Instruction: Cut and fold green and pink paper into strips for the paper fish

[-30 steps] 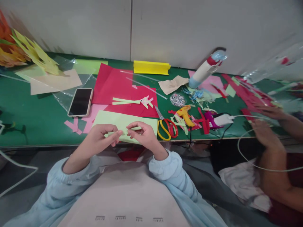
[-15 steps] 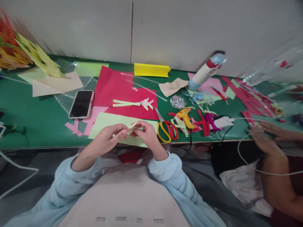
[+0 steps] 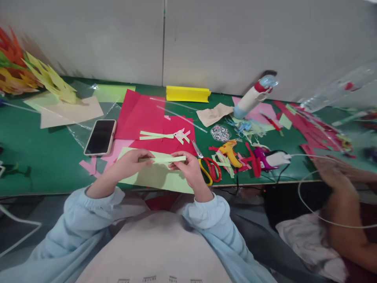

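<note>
A pale green paper strip (image 3: 165, 159) is stretched level between my hands. My left hand (image 3: 134, 165) pinches its left end, and my right hand (image 3: 187, 167) pinches it near the right end. Beneath them lies a pale green paper sheet (image 3: 159, 179) at the table's front edge. Just beyond, a small woven paper fish (image 3: 180, 136) in pink and green, with two long green strips (image 3: 156, 136), rests on red paper (image 3: 141, 114). Scissors (image 3: 210, 169) with red and yellow handles lie close to my right hand.
A phone (image 3: 100, 137) lies to the left. On the right are a yellow glue gun (image 3: 231, 152), paper scraps (image 3: 225, 162), a bag of beads (image 3: 220, 133) and a standing bottle (image 3: 253, 96). A co-worker's hands (image 3: 332, 169) work at far right, near a white cable (image 3: 303, 196).
My hands have moved apart slightly. The green strip, mostly hidden between my fingers before, now shows drawn out straight between them.
</note>
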A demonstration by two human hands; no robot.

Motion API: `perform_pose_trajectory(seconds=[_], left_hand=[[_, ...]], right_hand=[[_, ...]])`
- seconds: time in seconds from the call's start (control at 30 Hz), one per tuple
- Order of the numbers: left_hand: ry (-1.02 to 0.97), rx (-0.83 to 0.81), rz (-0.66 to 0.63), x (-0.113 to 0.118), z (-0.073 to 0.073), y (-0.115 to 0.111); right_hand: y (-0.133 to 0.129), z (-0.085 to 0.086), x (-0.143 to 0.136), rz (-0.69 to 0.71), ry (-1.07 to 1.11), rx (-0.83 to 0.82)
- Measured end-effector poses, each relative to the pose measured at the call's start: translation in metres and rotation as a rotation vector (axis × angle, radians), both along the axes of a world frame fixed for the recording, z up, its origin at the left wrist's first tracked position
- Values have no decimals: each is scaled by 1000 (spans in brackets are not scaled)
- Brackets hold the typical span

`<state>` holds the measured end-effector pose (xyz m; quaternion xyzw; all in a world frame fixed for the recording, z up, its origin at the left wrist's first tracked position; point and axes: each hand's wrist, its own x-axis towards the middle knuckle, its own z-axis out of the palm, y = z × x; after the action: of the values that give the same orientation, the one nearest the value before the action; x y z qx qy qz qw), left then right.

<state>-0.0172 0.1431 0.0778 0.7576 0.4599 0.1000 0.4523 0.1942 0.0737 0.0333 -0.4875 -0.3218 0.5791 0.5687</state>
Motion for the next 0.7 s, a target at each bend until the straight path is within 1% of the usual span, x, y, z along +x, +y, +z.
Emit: perform_pose_trajectory(seconds=[0.07, 0.17, 0.23, 0.33, 0.4, 0.43, 0.5, 0.57, 0.6, 0.63, 0.67, 0.7], left_hand=[[12, 28, -3, 3, 4, 14], [51, 67, 60, 8, 7, 43], [133, 103, 125, 13, 4, 66], [216, 164, 156, 21, -7, 97], [262, 191, 154, 25, -12, 109], [289, 209, 155, 26, -12, 111], [343, 280, 159, 25, -8, 107], [379, 401, 146, 18, -1, 92], [376, 456, 101, 14, 2, 81], [371, 478, 74, 10, 3, 68], [364, 488, 21, 6, 2, 54], [355, 493, -107, 2, -1, 40]], right_hand=[[4, 1, 4, -17, 8, -17], [10, 3, 12, -77, 0, -29], [12, 3, 18, -107, -22, -20], [14, 2, 24, -113, -70, -18], [14, 1, 28, -111, -123, -24], [14, 0, 29, -107, -162, -27], [11, -1, 32, -94, -276, -29], [8, -1, 35, -63, -430, -14], [6, -1, 36, -41, -511, 4], [3, 0, 38, -14, -589, 25], [1, 1, 39, 12, -657, 47], [-1, 2, 41, 35, -712, 66]])
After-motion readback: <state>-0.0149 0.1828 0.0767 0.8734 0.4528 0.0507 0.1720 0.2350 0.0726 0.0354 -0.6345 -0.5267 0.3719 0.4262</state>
